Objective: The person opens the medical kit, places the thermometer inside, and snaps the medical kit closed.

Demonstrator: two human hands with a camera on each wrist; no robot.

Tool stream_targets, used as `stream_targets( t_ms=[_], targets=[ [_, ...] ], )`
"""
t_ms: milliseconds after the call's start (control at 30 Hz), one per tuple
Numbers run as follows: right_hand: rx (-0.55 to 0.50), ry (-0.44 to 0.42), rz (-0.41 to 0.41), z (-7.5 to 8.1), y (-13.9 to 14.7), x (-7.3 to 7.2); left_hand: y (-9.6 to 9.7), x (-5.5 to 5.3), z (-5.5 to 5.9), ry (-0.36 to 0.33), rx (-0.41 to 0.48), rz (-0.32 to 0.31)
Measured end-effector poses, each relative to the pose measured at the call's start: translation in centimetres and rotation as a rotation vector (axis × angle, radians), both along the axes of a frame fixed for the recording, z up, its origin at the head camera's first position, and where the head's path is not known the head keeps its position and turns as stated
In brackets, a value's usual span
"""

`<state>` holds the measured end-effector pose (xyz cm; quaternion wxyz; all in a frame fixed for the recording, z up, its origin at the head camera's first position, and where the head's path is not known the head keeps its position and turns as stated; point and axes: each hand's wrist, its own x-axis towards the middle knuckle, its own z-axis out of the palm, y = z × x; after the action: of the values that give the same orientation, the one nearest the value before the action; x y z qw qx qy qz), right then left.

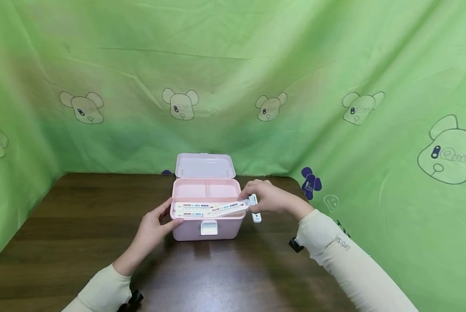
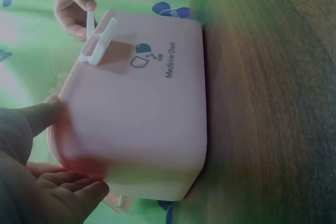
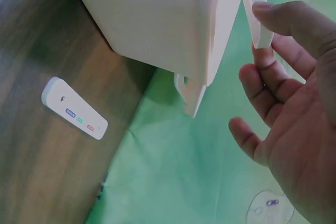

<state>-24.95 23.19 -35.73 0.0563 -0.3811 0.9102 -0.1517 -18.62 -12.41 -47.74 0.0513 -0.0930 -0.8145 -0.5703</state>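
Observation:
A pale pink medicine chest (image 1: pixel 208 229) stands on the table, its lid (image 1: pixel 205 166) tipped back. My left hand (image 1: pixel 151 227) holds its left front corner, with the thumb on the front rim and the fingers along the side wall, as the left wrist view shows. My right hand (image 1: pixel 269 197) pinches the right end of a long, slim white strip with coloured print (image 1: pixel 228 209), which slants over the box's right rim. Similar printed strips (image 1: pixel 191 206) lie in the box's front part. Their exact kind is unclear.
Another white printed piece (image 3: pixel 74 107) with a rounded end lies on the brown wooden table (image 1: pixel 100 216), right of the box. Two divided compartments (image 1: pixel 191 188) show at the box's back. A white latch (image 1: pixel 209 228) sticks out in front. Green cloth (image 1: pixel 233 65) hangs behind and beside the table.

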Motion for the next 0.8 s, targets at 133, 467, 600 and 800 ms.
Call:
stream_targets(
  t_ms=[133, 467, 600, 800],
  targets=[
    [0.038, -0.003, 0.04, 0.4, -0.7, -0.2, -0.2, -0.4, -0.2, -0.001, -0.009, -0.014],
    [0.083, 0.06, 0.115, 1.2, -3.1, -1.0, -1.3, -1.6, -0.7, 0.02, -0.013, -0.034],
    [0.094, 0.072, 0.135, 0.6, -4.1, -1.4, -1.4, -1.9, -0.8, 0.021, -0.016, -0.039],
    [0.115, 0.05, 0.154, -0.4, -5.2, -2.0, -1.5, -1.8, -0.6, 0.012, -0.029, -0.035]
  ],
)
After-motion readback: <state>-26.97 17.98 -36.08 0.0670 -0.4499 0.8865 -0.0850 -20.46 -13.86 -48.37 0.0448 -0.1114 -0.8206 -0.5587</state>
